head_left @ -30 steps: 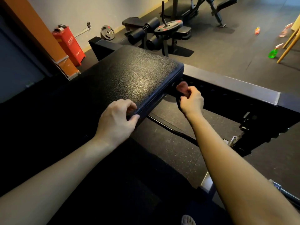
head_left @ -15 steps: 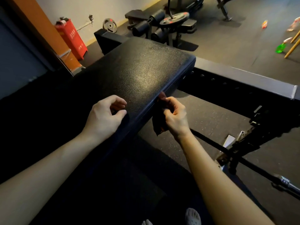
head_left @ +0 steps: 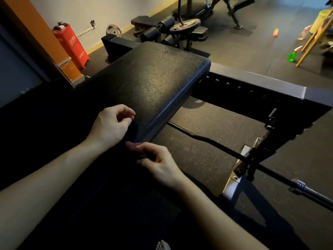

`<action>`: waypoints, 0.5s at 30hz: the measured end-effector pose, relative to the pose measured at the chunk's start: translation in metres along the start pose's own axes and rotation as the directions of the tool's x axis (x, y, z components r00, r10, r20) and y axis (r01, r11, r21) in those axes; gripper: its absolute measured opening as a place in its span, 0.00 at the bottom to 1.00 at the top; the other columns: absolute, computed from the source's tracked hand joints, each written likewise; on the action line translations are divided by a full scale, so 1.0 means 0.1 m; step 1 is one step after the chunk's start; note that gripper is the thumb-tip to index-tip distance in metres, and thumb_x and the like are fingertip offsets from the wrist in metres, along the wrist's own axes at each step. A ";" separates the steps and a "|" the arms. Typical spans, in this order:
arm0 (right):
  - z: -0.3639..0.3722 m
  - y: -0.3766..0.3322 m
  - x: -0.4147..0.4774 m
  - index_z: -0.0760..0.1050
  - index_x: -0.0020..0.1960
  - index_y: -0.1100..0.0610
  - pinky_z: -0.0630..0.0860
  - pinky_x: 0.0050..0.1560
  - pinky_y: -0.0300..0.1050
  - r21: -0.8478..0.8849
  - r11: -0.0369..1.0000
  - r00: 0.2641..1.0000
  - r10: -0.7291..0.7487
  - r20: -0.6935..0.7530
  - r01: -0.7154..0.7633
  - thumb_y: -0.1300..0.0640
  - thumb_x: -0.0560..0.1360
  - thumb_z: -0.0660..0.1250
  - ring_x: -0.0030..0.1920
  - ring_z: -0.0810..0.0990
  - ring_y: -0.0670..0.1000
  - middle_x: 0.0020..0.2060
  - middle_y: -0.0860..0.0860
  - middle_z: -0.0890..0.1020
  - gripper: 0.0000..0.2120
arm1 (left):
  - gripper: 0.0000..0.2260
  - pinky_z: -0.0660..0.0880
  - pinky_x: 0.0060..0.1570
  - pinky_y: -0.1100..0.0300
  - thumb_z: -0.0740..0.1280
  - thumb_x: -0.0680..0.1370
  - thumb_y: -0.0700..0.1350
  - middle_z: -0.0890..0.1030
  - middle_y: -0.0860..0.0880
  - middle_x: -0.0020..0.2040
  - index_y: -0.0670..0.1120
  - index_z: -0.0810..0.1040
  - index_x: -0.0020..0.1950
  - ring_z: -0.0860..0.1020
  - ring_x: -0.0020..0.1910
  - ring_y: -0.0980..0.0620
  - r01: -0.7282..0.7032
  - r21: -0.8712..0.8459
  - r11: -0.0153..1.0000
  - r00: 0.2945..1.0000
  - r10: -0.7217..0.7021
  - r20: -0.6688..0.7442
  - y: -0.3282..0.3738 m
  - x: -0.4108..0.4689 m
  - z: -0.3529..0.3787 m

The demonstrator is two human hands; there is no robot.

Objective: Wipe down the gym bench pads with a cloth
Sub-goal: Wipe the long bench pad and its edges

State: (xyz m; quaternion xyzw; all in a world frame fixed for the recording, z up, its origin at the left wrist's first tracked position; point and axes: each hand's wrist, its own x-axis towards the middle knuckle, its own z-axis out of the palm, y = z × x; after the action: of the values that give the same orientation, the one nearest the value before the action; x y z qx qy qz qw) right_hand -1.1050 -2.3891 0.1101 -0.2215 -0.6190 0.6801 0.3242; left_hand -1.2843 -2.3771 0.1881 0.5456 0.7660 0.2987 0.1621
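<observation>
Draping over the near right edge of the black bench pad (head_left: 153, 83), the cloth (head_left: 131, 134) shows only as a darker patch between the two hands, hard to tell from the dark upholstery. The left hand (head_left: 110, 127) rests on the pad's textured surface just above that patch, fingers curled and thumb close to the forefinger; whether it has hold of the cloth I cannot tell. The right hand (head_left: 160, 165) sits just below the pad's edge, near the left hand but apart from it, fingers bent inward and pinching the cloth's lower part.

Right of the pad, a bent barbell (head_left: 196, 136) runs low over the speckled rubber floor (head_left: 207, 159) toward the near right. A dark frame beam (head_left: 261, 82) crosses behind it. At the far left a red cabinet (head_left: 72, 44) stands against the wall, with a weight plate (head_left: 113, 30) leaning to its right. Farther off stands a leg machine (head_left: 167, 31) with roller pads. At the far right a green bottle (head_left: 292, 56) lies beside slanted wooden legs (head_left: 313, 40).
</observation>
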 end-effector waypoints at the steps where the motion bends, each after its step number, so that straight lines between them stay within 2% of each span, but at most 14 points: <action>1: -0.07 -0.02 -0.01 0.80 0.58 0.58 0.76 0.61 0.38 -0.002 1.000 0.998 0.019 -0.061 -0.019 0.70 0.74 0.65 0.57 0.81 0.39 0.55 0.43 0.83 0.16 | 0.07 0.78 0.54 0.60 0.71 0.79 0.40 0.85 0.55 0.47 0.50 0.85 0.53 0.83 0.49 0.57 -0.011 0.022 1.000 0.999 0.010 0.035 0.02 -0.02 -0.04; 2: -0.17 -0.02 -0.01 0.81 0.52 0.55 0.77 0.55 0.40 -0.015 0.999 0.979 0.038 -0.202 -0.042 0.65 0.71 0.67 0.50 0.81 0.40 0.47 0.42 0.84 0.12 | 0.07 0.77 0.53 0.63 0.71 0.80 0.42 0.85 0.55 0.49 0.51 0.85 0.55 0.82 0.50 0.57 -0.023 0.050 0.998 0.997 0.019 0.074 0.03 -0.04 -0.09; 3: -0.31 0.02 0.01 0.81 0.47 0.52 0.78 0.51 0.44 -0.028 0.996 0.921 0.064 -0.385 -0.081 0.61 0.69 0.68 0.45 0.81 0.42 0.41 0.43 0.84 0.09 | 0.07 0.75 0.51 0.63 0.71 0.80 0.43 0.85 0.55 0.50 0.52 0.85 0.56 0.81 0.51 0.57 -0.039 0.085 0.996 0.993 0.029 0.111 0.03 -0.05 -0.12; 4: -0.44 0.06 0.04 0.81 0.46 0.51 0.80 0.51 0.50 -0.029 0.990 0.835 0.101 -0.540 -0.138 0.58 0.68 0.68 0.44 0.82 0.46 0.39 0.45 0.84 0.07 | 0.08 0.74 0.52 0.63 0.71 0.80 0.43 0.84 0.55 0.51 0.52 0.85 0.57 0.81 0.52 0.56 -0.054 0.120 0.991 0.989 0.037 0.141 0.02 -0.07 -0.15; 5: -0.51 0.10 0.09 0.80 0.46 0.50 0.81 0.52 0.57 -0.011 0.981 0.763 0.142 -0.630 -0.191 0.56 0.69 0.68 0.46 0.84 0.50 0.41 0.48 0.85 0.07 | 0.08 0.74 0.53 0.61 0.71 0.80 0.44 0.84 0.55 0.52 0.53 0.85 0.58 0.81 0.52 0.56 -0.068 0.147 0.987 0.986 0.044 0.160 0.01 -0.09 -0.17; 6: -0.51 0.13 0.15 0.80 0.47 0.50 0.81 0.54 0.62 0.010 0.973 0.734 0.181 -0.655 -0.230 0.56 0.71 0.70 0.49 0.84 0.54 0.44 0.51 0.85 0.06 | 0.09 0.74 0.54 0.60 0.70 0.80 0.44 0.84 0.56 0.52 0.53 0.84 0.59 0.80 0.52 0.55 -0.079 0.162 0.984 0.985 0.052 0.166 0.01 -0.10 -0.18; 8: -0.32 0.19 0.28 0.78 0.48 0.50 0.80 0.56 0.65 0.015 0.961 0.744 0.223 -0.630 -0.276 0.60 0.74 0.72 0.51 0.83 0.57 0.47 0.54 0.84 0.07 | 0.10 0.74 0.55 0.59 0.70 0.80 0.43 0.83 0.58 0.50 0.54 0.85 0.59 0.80 0.52 0.55 -0.086 0.156 0.984 0.985 0.061 0.159 -0.03 -0.11 -0.19; 11: 0.09 0.19 0.21 0.79 0.51 0.55 0.79 0.60 0.57 -0.091 0.977 0.806 0.105 -0.583 -0.193 0.66 0.76 0.70 0.52 0.83 0.51 0.49 0.53 0.85 0.08 | 0.10 0.73 0.54 0.60 0.71 0.80 0.43 0.83 0.59 0.48 0.55 0.85 0.58 0.80 0.50 0.56 -0.089 0.128 0.988 0.985 0.068 0.160 -0.08 -0.10 -0.20; 12: 0.19 0.17 0.13 0.79 0.53 0.58 0.79 0.61 0.53 -0.105 0.984 0.854 0.072 -0.515 -0.146 0.67 0.76 0.69 0.53 0.83 0.48 0.52 0.52 0.85 0.08 | 0.10 0.74 0.54 0.61 0.70 0.80 0.42 0.84 0.59 0.49 0.54 0.85 0.58 0.81 0.50 0.56 -0.094 0.122 0.988 0.986 0.075 0.152 -0.09 -0.10 -0.19; 14: 0.32 0.10 -0.01 0.78 0.57 0.59 0.78 0.64 0.47 -0.045 0.994 0.956 0.081 -0.283 -0.098 0.69 0.78 0.68 0.59 0.82 0.44 0.57 0.48 0.83 0.10 | 0.10 0.74 0.55 0.61 0.70 0.80 0.42 0.85 0.57 0.51 0.54 0.86 0.57 0.81 0.50 0.56 -0.098 0.114 0.989 0.988 0.083 0.132 -0.12 -0.09 -0.16; 15: 0.33 0.07 -0.04 0.78 0.57 0.59 0.78 0.62 0.45 0.004 0.994 0.981 0.108 -0.160 -0.109 0.68 0.78 0.68 0.58 0.82 0.45 0.55 0.48 0.83 0.10 | 0.10 0.75 0.57 0.60 0.70 0.80 0.41 0.86 0.57 0.51 0.54 0.86 0.56 0.82 0.51 0.56 -0.094 0.104 0.990 0.988 0.080 0.128 -0.14 -0.08 -0.15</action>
State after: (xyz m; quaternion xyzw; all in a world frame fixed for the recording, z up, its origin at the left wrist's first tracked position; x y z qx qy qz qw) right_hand -1.1270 -2.4149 0.1072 -0.3095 -0.5796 0.6755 0.3346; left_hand -1.3006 -2.3922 0.1904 0.6041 0.7452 0.2286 0.1660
